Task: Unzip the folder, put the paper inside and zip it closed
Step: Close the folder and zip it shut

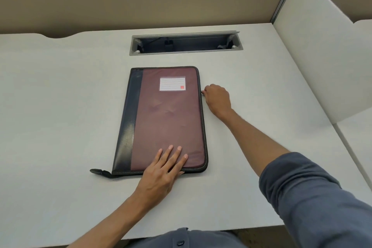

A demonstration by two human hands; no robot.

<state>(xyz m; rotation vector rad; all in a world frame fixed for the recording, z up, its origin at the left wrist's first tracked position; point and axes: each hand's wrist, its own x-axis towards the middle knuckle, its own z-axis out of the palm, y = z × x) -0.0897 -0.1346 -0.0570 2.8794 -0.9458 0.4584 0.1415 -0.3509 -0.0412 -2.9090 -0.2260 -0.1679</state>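
Note:
A maroon folder (167,119) with a black spine strip and a white label lies flat and closed on the white desk (60,106). My left hand (163,171) presses flat on its near edge, fingers spread. My right hand (217,97) is at the folder's right edge, fingers pinched on the zipper pull (202,92) about a quarter of the way down from the far corner. A black zipper tail (99,172) sticks out at the near left corner. No paper is in view.
A grey cable tray (186,43) with its lid open is sunk into the desk behind the folder. A white divider panel (322,46) stands on the right. A tan wall runs along the back.

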